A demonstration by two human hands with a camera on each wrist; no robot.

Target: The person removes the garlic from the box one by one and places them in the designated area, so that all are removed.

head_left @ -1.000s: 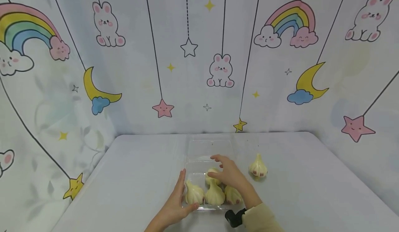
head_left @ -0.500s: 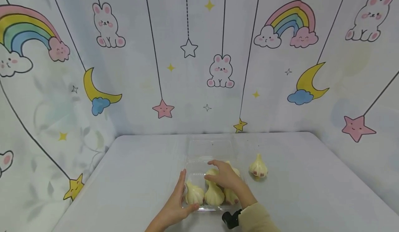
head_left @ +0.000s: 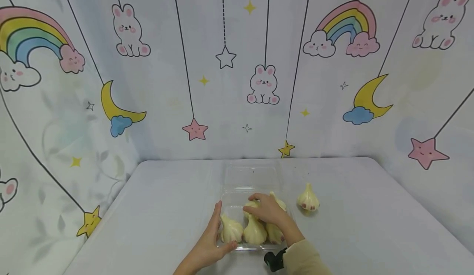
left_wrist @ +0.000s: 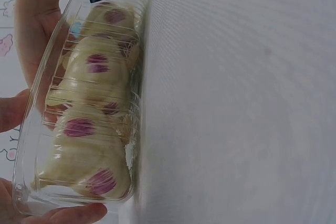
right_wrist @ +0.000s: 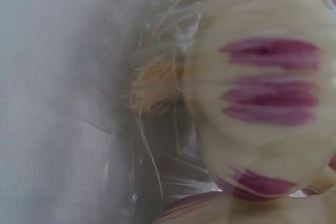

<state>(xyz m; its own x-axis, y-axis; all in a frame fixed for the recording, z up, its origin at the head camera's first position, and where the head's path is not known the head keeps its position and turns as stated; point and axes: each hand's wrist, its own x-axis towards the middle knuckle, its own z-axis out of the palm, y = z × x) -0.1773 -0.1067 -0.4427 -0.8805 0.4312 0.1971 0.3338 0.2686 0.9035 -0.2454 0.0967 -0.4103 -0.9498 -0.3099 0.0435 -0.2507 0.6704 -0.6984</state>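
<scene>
A clear plastic clamshell box (head_left: 255,248) stands on the white table, its lid (head_left: 252,176) folded back. Several pale garlic bulbs (head_left: 254,230) with purple streaks lie inside. My left hand (head_left: 205,242) rests against the box's front left corner, fingers straight along the side and thumb on the front edge. Inside the box, my right hand (head_left: 272,214) curls its fingers and thumb round a garlic bulb (head_left: 250,205) in the back row, partly hiding it. Another bulb (head_left: 278,201) shows behind that hand. The right wrist view shows one bulb (right_wrist: 268,87) close up through the plastic.
One more garlic bulb (head_left: 308,199) sits on the table, right of the box. A black wrist device (head_left: 275,260) sits by the right sleeve (head_left: 305,258). A patterned cloth (head_left: 166,61) hangs behind and beside the table (head_left: 148,217).
My right hand has moved slightly left and down and closed more round the back-row bulb. The bulb behind it has come into sight. The left hand has stayed at the box.
</scene>
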